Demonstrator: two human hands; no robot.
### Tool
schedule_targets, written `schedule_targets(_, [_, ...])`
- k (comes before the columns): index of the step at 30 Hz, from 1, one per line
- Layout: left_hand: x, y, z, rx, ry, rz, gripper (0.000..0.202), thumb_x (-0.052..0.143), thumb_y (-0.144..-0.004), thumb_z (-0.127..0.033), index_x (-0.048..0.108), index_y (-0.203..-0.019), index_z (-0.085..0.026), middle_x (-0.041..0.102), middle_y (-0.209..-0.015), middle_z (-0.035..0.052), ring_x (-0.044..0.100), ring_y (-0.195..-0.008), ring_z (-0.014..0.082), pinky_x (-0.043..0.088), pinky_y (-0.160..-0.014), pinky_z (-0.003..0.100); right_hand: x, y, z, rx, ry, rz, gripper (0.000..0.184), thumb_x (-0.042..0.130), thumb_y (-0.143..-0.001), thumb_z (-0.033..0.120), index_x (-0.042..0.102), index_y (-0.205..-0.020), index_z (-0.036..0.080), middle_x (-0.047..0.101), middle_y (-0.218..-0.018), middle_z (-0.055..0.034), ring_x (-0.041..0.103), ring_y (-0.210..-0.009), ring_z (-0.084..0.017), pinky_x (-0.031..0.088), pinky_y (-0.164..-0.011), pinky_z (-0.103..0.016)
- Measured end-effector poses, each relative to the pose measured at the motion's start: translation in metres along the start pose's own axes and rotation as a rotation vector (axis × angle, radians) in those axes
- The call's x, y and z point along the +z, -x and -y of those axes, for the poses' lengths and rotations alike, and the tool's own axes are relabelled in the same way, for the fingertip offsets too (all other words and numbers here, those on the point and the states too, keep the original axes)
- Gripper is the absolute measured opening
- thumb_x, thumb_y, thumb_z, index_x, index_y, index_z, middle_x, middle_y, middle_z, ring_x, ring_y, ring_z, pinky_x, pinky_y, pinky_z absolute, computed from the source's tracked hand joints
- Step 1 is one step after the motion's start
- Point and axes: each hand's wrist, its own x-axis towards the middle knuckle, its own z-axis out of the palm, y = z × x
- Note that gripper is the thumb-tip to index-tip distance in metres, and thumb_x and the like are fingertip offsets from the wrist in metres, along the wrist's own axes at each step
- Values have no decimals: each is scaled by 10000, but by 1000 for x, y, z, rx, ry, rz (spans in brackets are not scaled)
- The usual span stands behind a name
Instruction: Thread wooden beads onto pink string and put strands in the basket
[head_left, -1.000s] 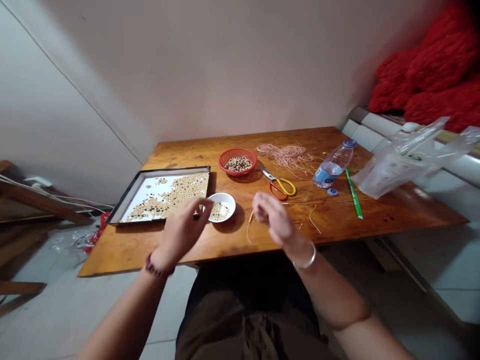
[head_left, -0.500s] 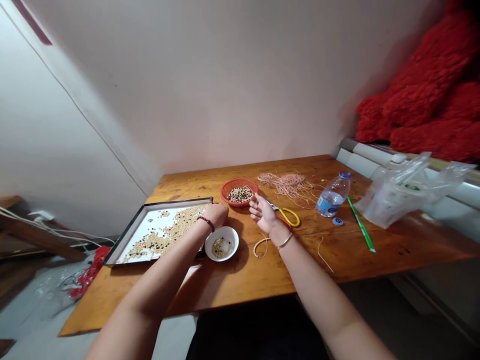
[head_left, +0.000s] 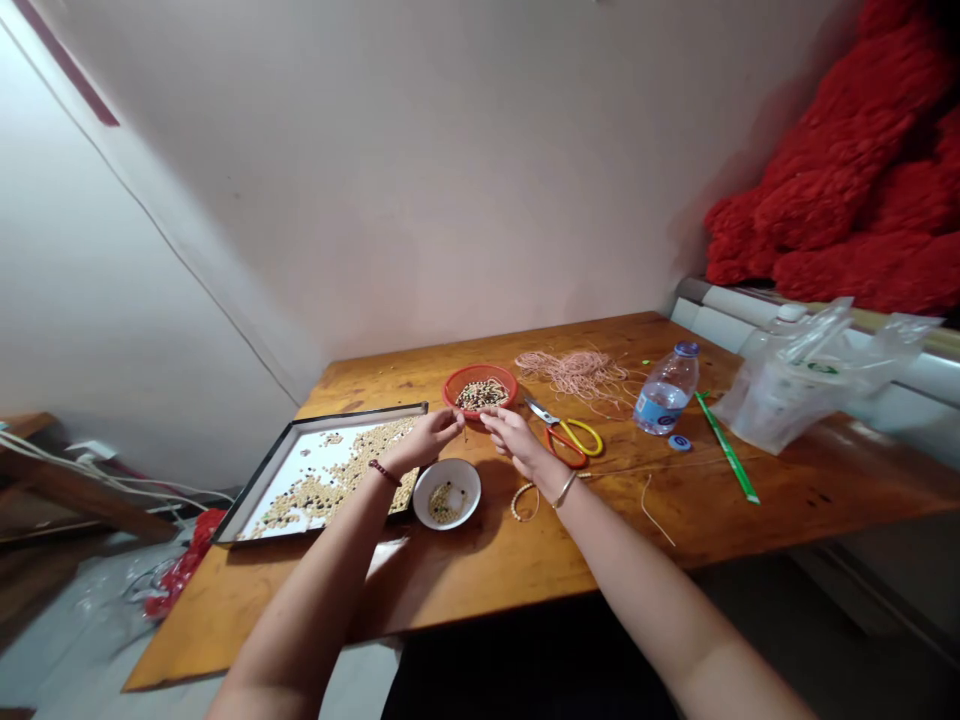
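Note:
My left hand (head_left: pixel 433 437) is closed in a pinch just above a white bowl (head_left: pixel 448 522) with some beads in it. Whatever its fingertips hold is too small to make out. Facing it, my right hand (head_left: pixel 516 437) also pinches, with its fingertips a short gap from the left ones; its content is not clear. A cord strung with pale beads (head_left: pixel 517 503) lies curved on the table below my right wrist, which covers part of it. Left of the bowl, a black-rimmed tray (head_left: pixel 291 436) carries many loose pale and dark beads. A red basket (head_left: pixel 511 378) of beads stands behind both hands.
Scissors (head_left: pixel 576 440) with yellow and orange handles lie right of my right hand. Behind them is a tangle of pink cord (head_left: pixel 574 372). Farther right are a water bottle (head_left: pixel 666 395), its blue cap (head_left: pixel 679 442), a green strip (head_left: pixel 727 448) and a plastic bag (head_left: pixel 787 400).
My left hand has come away from the tray's edge, moving right to meet my right hand. My right hand has lowered and turned its fingertips toward the left. The view has shifted slightly.

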Motion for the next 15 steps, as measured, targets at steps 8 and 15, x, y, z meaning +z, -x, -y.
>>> schedule_targets(8, [20,31,-15,24,589,-117,363,448,-872,-473,568,-809,-137,616,-761,39,539,-657,134,445,-601,243,19,8,-30,-279,377,37,249,750,-664,379,695,-761,156,687,-757,-49,599,-717,-146,483,-710,-283])
schedule_targets(15, [19,36,-8,66,541,-105,349,533,-842,-460,618,-869,-123,660,-828,75,590,-740,174,465,-655,267,23,13,-32,-171,346,35,363,761,-626,474,727,-743,132,654,-663,-41,530,-587,-114,418,-549,-240])
